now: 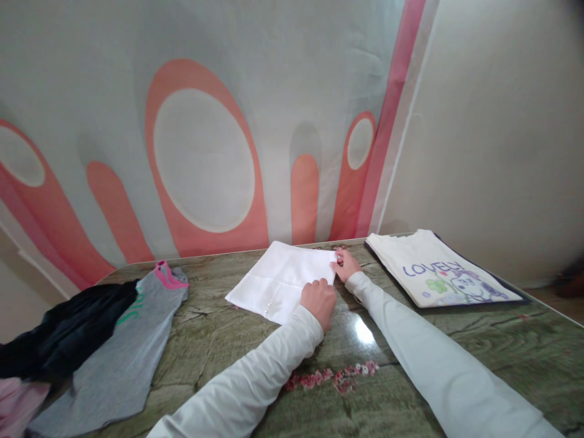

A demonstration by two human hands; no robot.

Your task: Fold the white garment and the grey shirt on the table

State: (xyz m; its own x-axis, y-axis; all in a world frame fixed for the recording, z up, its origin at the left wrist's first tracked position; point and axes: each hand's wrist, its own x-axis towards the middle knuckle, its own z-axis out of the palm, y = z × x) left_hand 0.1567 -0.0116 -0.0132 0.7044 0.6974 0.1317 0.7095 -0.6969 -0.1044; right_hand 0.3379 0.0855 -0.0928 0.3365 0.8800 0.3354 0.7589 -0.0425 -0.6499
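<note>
A pink garment [20, 401] lies at the far left of the wood-patterned surface [205, 365], next to a black garment [77, 325]. A grey shirt [125, 356] with pink neckband and green lettering adjoins the black garment. At centre, well apart from these, lies a folded white cloth [276, 280]. The left hand [318, 302], fingers curled, rests at its near-right edge; whether it pinches fabric cannot be told. The right hand [347, 265] grips the cloth's far-right corner between thumb and fingers. Farther right, a folded cream shirt [429, 267] printed "LOVELY" lies over a dark layer.
</note>
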